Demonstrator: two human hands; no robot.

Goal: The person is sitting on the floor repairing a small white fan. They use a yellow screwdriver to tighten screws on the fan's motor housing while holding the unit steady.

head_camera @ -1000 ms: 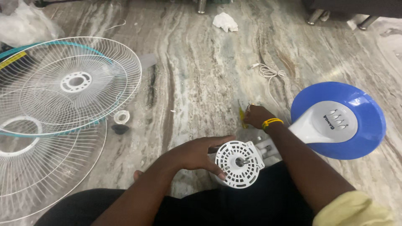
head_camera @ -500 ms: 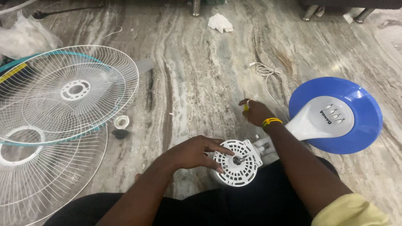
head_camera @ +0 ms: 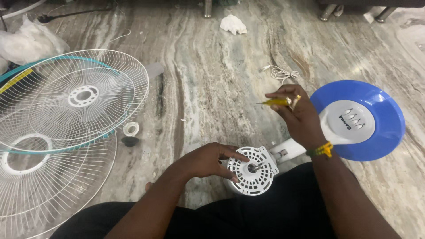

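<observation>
Motor housing [head_camera: 253,171]: white, vented, round, on lap beside fan neck.
Left hand [head_camera: 208,160]: fingers spread, resting on housing rim.
Right hand [head_camera: 297,114]: pinched around yellow screwdriver [head_camera: 273,102], raised above floor.
Fan base [head_camera: 361,120]: blue, right.
Grilles [head_camera: 71,106]: stacked, left.
</observation>
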